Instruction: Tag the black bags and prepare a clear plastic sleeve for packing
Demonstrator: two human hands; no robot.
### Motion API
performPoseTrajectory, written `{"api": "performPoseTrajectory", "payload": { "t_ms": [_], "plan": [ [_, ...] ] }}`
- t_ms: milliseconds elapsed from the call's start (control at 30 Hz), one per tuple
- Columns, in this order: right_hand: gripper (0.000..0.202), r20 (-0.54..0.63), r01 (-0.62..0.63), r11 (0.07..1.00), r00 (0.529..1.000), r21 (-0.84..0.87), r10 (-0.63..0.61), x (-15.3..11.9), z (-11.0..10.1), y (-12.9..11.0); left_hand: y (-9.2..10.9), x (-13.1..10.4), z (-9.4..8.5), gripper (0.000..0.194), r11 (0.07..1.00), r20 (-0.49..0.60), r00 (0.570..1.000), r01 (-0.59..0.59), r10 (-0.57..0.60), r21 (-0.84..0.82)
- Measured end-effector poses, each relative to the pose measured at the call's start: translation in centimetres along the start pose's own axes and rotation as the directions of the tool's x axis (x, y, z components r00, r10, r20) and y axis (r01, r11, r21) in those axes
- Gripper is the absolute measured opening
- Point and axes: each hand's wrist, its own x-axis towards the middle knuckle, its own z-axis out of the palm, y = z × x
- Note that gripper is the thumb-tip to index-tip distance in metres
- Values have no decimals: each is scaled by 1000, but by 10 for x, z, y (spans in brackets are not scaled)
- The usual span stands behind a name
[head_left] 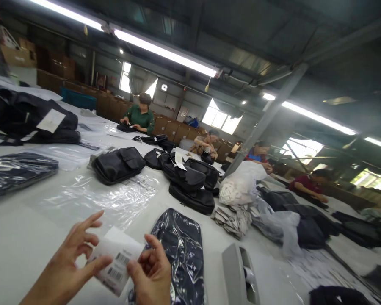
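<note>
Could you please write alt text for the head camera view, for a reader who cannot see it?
Two bare hands, left hand and right hand, pinch a white barcode label above a plastic-wrapped dark bag on a white table. Black bags lie beyond; other people work further along.

Two hands, left hand [62, 271] and right hand [152, 277], share one barcode label [117, 264]; four co-workers sit at twelve to three o'clock.

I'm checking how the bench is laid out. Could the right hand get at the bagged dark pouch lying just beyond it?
Probably yes. The right hand pinches the barcode label together with the left hand, and the bagged dark pouch lies right beside it, nothing between. It would have to let go first.
</note>
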Motion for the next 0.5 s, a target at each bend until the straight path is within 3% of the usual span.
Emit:
{"api": "performPoseTrajectory", "payload": {
  "t_ms": [67,100,167,267,367,433,500],
  "plan": [
    [60,43,17,997,999,-75,-14,-11,-10,-9,7,-9,-2,86,980,33,988,-154,151,130],
    [57,52,25,993,998,-120,-19,-17,-14,-13,12,-14,-2,81,978,99,984,-162,150,128],
    [55,45,47,976,998,-212,-38,-27,-22,-20,21,-22,-2,67,995,239,971,-43,20,88],
    [49,50,87,939,996,-334,-75,-38,-30,-28,32,-31,1,51,984,324,929,164,-176,63],
    [37,134,177,890,982,-421,-132,-44,-36,-38,41,-36,4,9,994,417,902,106,-106,25],
    [35,209,255,859,962,-444,-178,-45,-39,-46,46,-40,4,23,999,451,892,42,-36,-3],
    [47,238,278,856,953,-436,-188,-46,-41,-52,49,-45,4,28,999,446,895,43,-26,-27]
  ]
}}
